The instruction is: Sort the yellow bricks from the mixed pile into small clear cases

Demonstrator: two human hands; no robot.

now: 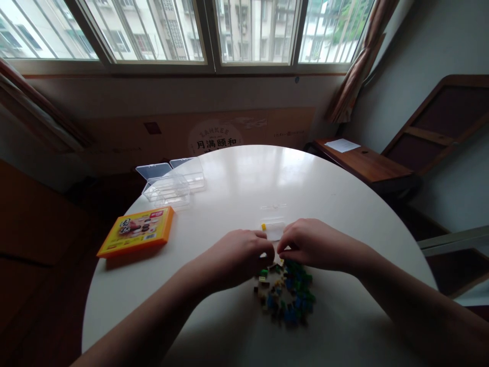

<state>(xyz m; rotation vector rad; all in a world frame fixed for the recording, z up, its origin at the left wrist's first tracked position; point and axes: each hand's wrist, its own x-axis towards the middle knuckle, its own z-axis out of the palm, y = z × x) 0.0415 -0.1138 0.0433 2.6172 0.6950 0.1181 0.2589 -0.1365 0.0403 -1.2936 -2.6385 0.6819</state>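
While both hands (244,251) curl partly closed by blocks (294,295), hold unclear, a transparent case (275,232) lies beyond; an orange box (139,229), left.

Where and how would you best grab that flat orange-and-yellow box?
Probably at its left end, from the left. The flat orange-and-yellow box lies with that end about where the round white table ends, so the left hand may pinch above and below.

Barred windows (252,30) across far wall (153,92) — daylight glossing round white counter (344,209); pinkish curtains (353,81) either side — wooden furniture (376,165) near right wall (439,46).
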